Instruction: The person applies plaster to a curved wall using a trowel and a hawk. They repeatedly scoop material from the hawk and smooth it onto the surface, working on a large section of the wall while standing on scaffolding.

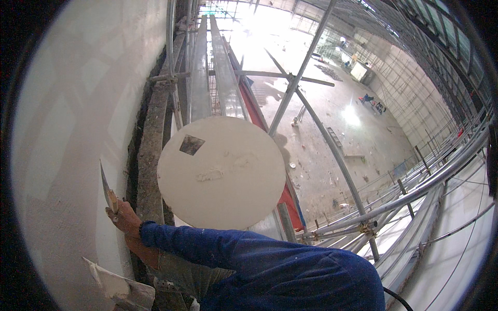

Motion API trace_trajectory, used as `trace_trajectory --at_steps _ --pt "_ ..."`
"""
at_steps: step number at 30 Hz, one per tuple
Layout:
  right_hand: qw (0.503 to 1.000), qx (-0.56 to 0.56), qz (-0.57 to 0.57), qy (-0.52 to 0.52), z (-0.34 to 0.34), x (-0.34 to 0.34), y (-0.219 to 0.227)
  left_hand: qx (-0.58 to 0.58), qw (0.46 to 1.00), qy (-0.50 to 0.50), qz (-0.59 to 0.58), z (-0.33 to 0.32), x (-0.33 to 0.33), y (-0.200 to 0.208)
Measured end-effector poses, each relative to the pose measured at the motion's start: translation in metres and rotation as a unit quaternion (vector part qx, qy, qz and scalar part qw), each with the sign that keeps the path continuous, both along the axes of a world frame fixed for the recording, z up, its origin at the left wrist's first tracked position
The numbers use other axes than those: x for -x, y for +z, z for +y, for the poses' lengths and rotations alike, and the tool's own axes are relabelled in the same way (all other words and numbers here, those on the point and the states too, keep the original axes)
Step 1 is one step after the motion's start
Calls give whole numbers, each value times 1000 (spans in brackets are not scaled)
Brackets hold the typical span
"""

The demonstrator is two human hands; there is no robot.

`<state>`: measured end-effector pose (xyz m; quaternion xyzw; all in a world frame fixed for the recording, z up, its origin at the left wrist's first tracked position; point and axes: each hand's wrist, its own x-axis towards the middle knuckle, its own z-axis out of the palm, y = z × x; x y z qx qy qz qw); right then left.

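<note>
The right hand [124, 215], closed around a putty knife [106, 187] whose long axis points far, sits beside the wall [67, 155] on its left.

Metal-bladed trowel [106, 186], matt cloth sleeve [207, 244], glossy metal planks [226, 85], rough concrete-like ledge [150, 179], matt disc [244, 186], matt plaster-like wall [72, 135]
</note>
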<state>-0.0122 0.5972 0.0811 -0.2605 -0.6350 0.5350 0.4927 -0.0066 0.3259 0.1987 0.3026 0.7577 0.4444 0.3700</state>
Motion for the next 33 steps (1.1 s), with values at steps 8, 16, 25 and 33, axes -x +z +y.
trace_trajectory --at_steps 8,16,25,33 --pt "1000 -1 11 -5 -5 5 2 18 1000 -4 16 8 -11 16" --pt "1000 -5 22 -5 -3 5 -5 54 998 -11 33 14 -19 23" --pt "993 -49 -98 40 9 9 -16 30 970 -169 173 -44 53 -54" --pt "992 43 -84 90 4 -2 6 40 999 19 -8 -7 2 -1"
